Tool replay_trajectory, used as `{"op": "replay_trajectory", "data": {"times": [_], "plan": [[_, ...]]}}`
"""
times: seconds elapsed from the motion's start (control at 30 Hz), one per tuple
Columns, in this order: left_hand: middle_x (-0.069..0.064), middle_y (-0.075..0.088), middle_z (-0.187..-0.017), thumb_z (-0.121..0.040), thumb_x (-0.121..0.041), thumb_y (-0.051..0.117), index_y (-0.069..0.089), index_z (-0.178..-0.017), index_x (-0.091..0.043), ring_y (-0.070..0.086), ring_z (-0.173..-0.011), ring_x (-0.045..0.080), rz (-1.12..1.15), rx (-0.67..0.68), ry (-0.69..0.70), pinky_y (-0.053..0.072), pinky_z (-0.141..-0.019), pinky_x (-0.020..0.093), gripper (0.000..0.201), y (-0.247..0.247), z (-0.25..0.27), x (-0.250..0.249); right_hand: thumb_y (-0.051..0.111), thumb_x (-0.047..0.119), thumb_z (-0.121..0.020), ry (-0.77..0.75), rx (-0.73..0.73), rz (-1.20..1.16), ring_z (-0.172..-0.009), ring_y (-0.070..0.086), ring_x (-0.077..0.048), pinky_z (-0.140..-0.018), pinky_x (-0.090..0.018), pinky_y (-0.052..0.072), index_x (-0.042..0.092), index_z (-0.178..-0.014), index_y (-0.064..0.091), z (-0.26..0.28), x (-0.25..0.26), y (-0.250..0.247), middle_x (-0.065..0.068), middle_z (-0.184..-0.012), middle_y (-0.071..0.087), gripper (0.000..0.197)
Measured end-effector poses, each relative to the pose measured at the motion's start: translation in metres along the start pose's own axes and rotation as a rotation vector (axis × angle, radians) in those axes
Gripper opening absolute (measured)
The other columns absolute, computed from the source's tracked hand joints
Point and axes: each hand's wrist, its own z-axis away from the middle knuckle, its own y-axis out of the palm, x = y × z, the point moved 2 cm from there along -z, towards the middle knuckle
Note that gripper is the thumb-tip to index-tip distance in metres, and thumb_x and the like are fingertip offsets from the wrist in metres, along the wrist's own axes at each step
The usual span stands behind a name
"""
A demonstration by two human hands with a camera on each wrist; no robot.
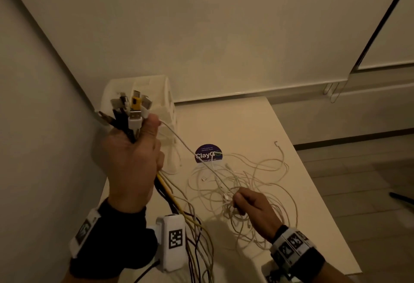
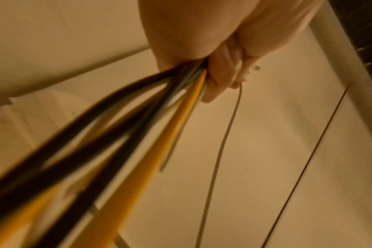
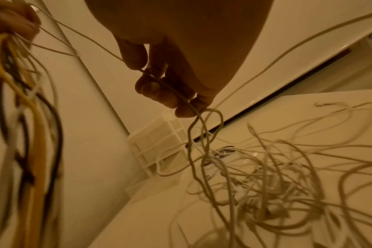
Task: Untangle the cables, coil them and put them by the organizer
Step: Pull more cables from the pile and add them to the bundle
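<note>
My left hand (image 1: 134, 159) is raised at the left and grips a bundle of cables (image 2: 151, 120), black, yellow and white, with their plugs (image 1: 133, 107) sticking up above the fist. The cords hang down below the fist (image 1: 179, 211). A thin white cable (image 1: 179, 141) runs taut from the left thumb down to my right hand (image 1: 251, 206). The right hand pinches that white cable (image 3: 181, 99) just above a tangle of white cables (image 1: 244, 184) lying on the table (image 1: 246, 121). A white slatted organizer (image 1: 161, 107) stands at the table's back left corner, behind the left hand.
A round purple sticker (image 1: 207, 153) lies on the table beside the organizer. Walls close in at the left and back. The table's right edge (image 1: 313, 181) drops to a tiled floor (image 1: 369, 193). A white wall panel (image 1: 392, 36) is at the far right.
</note>
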Motion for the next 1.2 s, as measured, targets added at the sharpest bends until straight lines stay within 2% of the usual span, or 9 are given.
{"op": "replay_trajectory", "data": {"times": [0.17,0.3,0.43,0.63,0.77,0.87,1.07,1.13,1.2], "plan": [[0.015,0.048,-0.059,-0.088,-0.029,0.067,0.066,-0.084,-0.012,0.041,-0.049,0.048,-0.27,-0.028,-0.002,0.038,-0.046,0.056,0.017,-0.006,0.013,0.013,0.055,0.022,-0.096,0.046,-0.077,0.116,-0.051,0.038,-0.007,-0.059,-0.026,0.035,0.005,-0.063,0.049,-0.014,0.003,-0.014,0.007,-0.053,0.042,0.037],[-0.018,0.07,-0.064,-0.086,-0.014,0.07,0.075,-0.087,-0.028,0.062,-0.056,-0.004,-0.41,0.381,-0.078,0.047,-0.056,0.02,0.015,0.022,0.039,0.02,0.059,0.02,-0.09,-0.1,0.019,0.072,-0.05,0.041,-0.01,-0.058,-0.027,0.039,0.006,-0.055,0.049,-0.01,0.058,-0.02,0.001,-0.052,0.044,0.038],[-0.012,0.065,-0.065,-0.088,-0.023,0.068,0.069,-0.08,-0.021,0.058,-0.059,0.006,-0.546,0.586,-0.054,0.048,-0.058,0.027,0.008,0.042,0.058,0.043,0.054,0.032,-0.085,-0.243,0.01,-0.076,-0.054,0.044,-0.029,-0.057,-0.038,0.037,0.01,-0.057,0.055,-0.005,0.112,-0.027,-0.011,-0.056,0.05,0.035],[-0.014,0.071,-0.077,-0.089,-0.021,0.067,0.07,-0.092,-0.032,0.065,-0.07,0.003,-0.442,0.377,0.062,0.05,-0.064,0.02,0.012,0.052,0.05,0.03,0.046,0.023,-0.097,-0.25,0.127,-0.237,-0.059,0.045,-0.018,-0.061,-0.03,0.038,-0.001,-0.08,0.063,-0.001,0.11,-0.032,-0.011,-0.062,0.048,0.034],[-0.017,0.054,-0.049,-0.087,-0.032,0.066,0.07,-0.088,-0.026,0.046,-0.041,-0.001,-0.255,0.262,0.08,0.035,-0.045,0.02,0.007,0.045,0.04,0.012,0.043,0.029,-0.098,-0.157,0.076,-0.196,-0.062,0.051,-0.017,-0.067,-0.033,0.043,0.004,-0.08,0.062,-0.001,0.066,-0.016,-0.006,-0.065,0.053,0.036],[-0.011,0.044,-0.042,-0.081,-0.043,0.065,0.066,-0.076,-0.023,0.033,-0.036,0.006,-0.12,0.178,0.046,0.028,-0.05,0.027,0.021,0.032,0.03,0.007,0.045,0.039,-0.095,-0.134,0.022,-0.103,-0.063,0.053,-0.016,-0.07,-0.036,0.045,0.01,-0.077,0.061,-0.002,0.036,-0.01,0.0,-0.064,0.054,0.037],[-0.011,0.037,-0.041,-0.079,-0.04,0.065,0.06,-0.076,-0.01,0.026,-0.032,0.01,0.023,0.015,0.08,0.026,-0.041,0.017,0.03,0.016,0.03,-0.012,0.054,0.019,-0.096,-0.064,-0.047,0.012,-0.061,0.054,-0.001,-0.064,-0.02,0.045,0.008,-0.074,0.063,-0.023,0.007,-0.005,0.014,-0.062,0.06,0.026],[0.006,0.039,-0.045,-0.076,-0.05,0.069,0.065,-0.085,-0.006,0.035,-0.035,0.032,-0.038,-0.037,0.061,0.032,-0.043,0.023,0.045,0.011,0.028,-0.006,0.055,0.019,-0.096,-0.033,-0.05,0.062,-0.057,0.052,-0.002,-0.062,-0.023,0.043,0.009,-0.073,0.064,-0.033,0.002,-0.007,0.013,-0.059,0.058,0.026],[0.034,0.047,-0.072,-0.071,-0.064,0.07,0.066,-0.1,-0.004,0.042,-0.064,0.062,-0.122,-0.077,0.036,0.044,-0.047,0.052,0.066,0.006,0.026,0.0,0.056,0.022,-0.096,-0.036,-0.086,0.098,-0.054,0.046,-0.007,-0.059,-0.025,0.04,0.014,-0.071,0.065,-0.038,0.007,-0.013,0.007,-0.057,0.053,0.027]]}}
